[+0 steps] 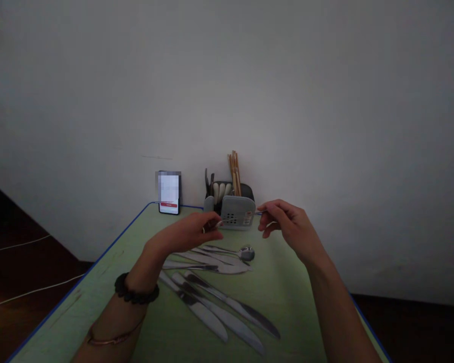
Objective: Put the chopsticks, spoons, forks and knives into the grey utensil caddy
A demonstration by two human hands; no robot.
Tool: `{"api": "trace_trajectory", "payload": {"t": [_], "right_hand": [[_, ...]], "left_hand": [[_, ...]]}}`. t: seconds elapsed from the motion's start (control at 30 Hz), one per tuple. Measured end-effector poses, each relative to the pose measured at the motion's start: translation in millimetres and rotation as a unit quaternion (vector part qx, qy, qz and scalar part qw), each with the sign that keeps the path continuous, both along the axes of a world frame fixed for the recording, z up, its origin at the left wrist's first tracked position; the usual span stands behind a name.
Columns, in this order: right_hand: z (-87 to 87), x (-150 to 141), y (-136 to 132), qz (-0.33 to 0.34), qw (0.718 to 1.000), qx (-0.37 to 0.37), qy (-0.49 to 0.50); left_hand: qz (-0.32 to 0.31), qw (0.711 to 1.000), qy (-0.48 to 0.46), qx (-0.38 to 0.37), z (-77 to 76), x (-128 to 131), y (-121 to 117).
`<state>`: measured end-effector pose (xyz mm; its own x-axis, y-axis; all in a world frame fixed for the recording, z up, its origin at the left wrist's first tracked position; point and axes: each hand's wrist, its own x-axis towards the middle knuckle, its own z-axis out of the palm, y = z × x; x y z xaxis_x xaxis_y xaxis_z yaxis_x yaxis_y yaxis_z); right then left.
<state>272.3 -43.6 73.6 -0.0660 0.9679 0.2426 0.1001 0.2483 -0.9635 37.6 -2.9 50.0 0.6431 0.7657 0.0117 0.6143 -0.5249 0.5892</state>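
Wall: plain and pale (325, 101), behind everything.
Worktop: light green (287, 302), with blue edge.
Right hand: at the right of the caddy (238, 202); its fingers (287, 219) are near together, but I cannot tell if they grip.
Left hand: before the caddy (194, 232); its fingers seem to pinch a thin utensil (227, 221).
Caddy: grey, upright, holding chopsticks (234, 171) and white handles (221, 190); its front stands close behind the utensil.
Table knives: 3 in the nearest group (223, 317); more lie behind, partly covered by the left arm.
Phone: upright near the wall (169, 194).
Spoon: beyond the knives (245, 253).
Thin utensil: between both hands, kind unclear; the step seems to be handling it, and calls for steady fingers clear of the caddy.
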Motion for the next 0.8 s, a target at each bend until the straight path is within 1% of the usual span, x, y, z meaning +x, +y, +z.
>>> {"api": "trace_trajectory", "payload": {"t": [0.17,0.27,0.33,0.47,0.67,0.73,0.8], "right_hand": [[-1.5,-0.1,0.8,-0.001,1.0,0.0,0.012],[-3.0,-1.2,1.1,-0.001,1.0,0.001,0.006],[-4.1,-1.4,1.5,0.003,1.0,-0.001,0.0],[-6.9,-1.5,3.4,0.024,1.0,-0.007,-0.009],[-10.2,-5.2,4.9,0.036,0.999,-0.014,0.017],[-7.7,-8.1,2.1,0.024,0.999,0.002,0.025],[-2.2,-11.8,-1.3,-0.019,0.999,0.035,0.024]], "left_hand": [[-0.026,0.999,0.022,-0.01,10.5,-2.1,-6.8],[-0.041,0.998,0.037,-0.021,13.3,-2.4,-8.0],[-0.039,0.998,0.038,-0.029,12.0,-2.3,-6.7],[-0.008,0.999,0.039,-0.034,5.9,-2.7,-2.1],[0.003,0.999,0.029,-0.02,0.3,-3.3,2.8],[0.008,1.0,0.012,-0.013,-1.8,-3.7,5.8],[0.037,0.999,-0.006,0.014,-5.4,-5.0,10.4]]}}
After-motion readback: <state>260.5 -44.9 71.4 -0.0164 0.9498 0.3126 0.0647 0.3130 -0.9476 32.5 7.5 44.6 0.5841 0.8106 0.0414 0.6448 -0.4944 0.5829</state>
